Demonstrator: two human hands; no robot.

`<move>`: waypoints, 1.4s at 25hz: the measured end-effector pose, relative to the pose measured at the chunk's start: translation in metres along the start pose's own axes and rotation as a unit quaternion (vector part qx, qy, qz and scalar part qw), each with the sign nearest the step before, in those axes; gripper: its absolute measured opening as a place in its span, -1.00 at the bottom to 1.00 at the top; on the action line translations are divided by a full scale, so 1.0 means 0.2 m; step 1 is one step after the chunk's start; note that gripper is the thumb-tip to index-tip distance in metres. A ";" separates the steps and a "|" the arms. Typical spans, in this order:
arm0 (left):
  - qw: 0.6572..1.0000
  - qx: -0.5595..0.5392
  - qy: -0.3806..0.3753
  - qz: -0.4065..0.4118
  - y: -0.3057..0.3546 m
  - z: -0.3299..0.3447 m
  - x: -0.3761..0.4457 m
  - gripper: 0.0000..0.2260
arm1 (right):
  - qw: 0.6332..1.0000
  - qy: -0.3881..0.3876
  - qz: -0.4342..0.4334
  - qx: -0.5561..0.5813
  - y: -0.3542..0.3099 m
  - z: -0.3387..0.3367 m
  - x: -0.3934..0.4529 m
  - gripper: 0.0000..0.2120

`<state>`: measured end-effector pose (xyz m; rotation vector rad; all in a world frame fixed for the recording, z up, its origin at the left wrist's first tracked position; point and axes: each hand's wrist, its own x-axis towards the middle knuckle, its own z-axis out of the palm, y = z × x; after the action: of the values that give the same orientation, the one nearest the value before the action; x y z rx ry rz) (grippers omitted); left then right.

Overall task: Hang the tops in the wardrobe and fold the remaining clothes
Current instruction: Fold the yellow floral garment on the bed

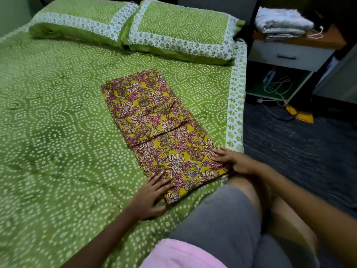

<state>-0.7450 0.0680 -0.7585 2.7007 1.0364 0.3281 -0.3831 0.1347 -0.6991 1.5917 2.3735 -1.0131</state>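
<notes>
A yellow floral garment (154,124) lies folded into a long strip on the green bed (58,122), running from the middle toward the near right corner. My left hand (150,196) rests flat on the strip's near left corner, fingers straight. At the near right edge of the strip, my right hand (231,159) lies with its fingers spread over the cloth. My knee in grey shorts (222,219) rests on the bed just below the garment.
Two green pillows (135,29) lie at the head of the bed. A bedside table (289,53) with folded grey cloth (280,22) on top stands to the right, cables on its lower shelf. Dark floor (299,151) runs along the bed's right side.
</notes>
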 end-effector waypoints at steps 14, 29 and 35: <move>0.607 -0.524 0.269 -0.535 -0.15 -0.13 0.26 -0.51 | 0.818 0.262 0.159 0.487 -0.27 -0.22 0.47 -0.69; 0.712 -0.289 0.266 -0.582 -0.08 -0.11 0.34 -0.46 | 0.865 0.341 0.173 0.325 -0.21 -0.07 0.51 -0.89; 0.697 -0.345 0.301 -0.552 -0.03 -0.18 0.30 -0.75 | 0.882 0.294 0.210 0.302 -0.33 -0.07 0.44 -0.81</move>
<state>-0.7160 0.1179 -0.7194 0.9668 1.9421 1.0706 -0.4760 0.1966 -0.6957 2.8404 1.8933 -1.3971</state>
